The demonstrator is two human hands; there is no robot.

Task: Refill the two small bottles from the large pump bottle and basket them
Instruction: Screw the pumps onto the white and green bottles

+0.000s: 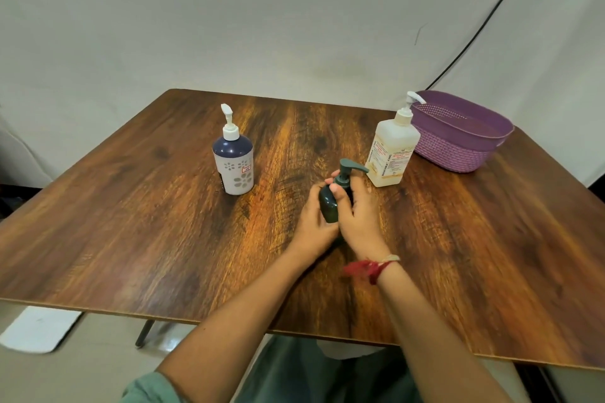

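Fingers (358, 193): both sets curled round one item. Left hand (314, 222) wraps the body from the left. Right hand (360, 219) closes on the neck, thumb at the collar under the pump.

Item held: small dark-green plastic pump bottle (329, 206), centre of the wood-grain laminate counter (163, 222), leaning slightly. The hands hide whether its base touches the counter. Glossy, round-shouldered, rigid wall, spout pointing right. Probably light, and slick if soapy. Best gripped round the body with one hand while the other turns the collar; the spout would likely just swivel.

Left, farther: white cylindrical plastic pump bottle with dark-blue shoulder and flower pattern (234, 167), upright, smooth, white pump, small red-edged sticker.

Right, farther: translucent square-sided pump bottle with printed label (391, 154), upright, pale contents. Judged to be the large supply bottle and likely the heaviest piece; take it by the flat sides.

Far right: purple oval plastic basket with woven-pattern wall (458, 154), just behind the supply bottle, stiff, textured.

Also: red thread band (370, 268) on the right wrist; black cable (491, 20) against the pale wall.
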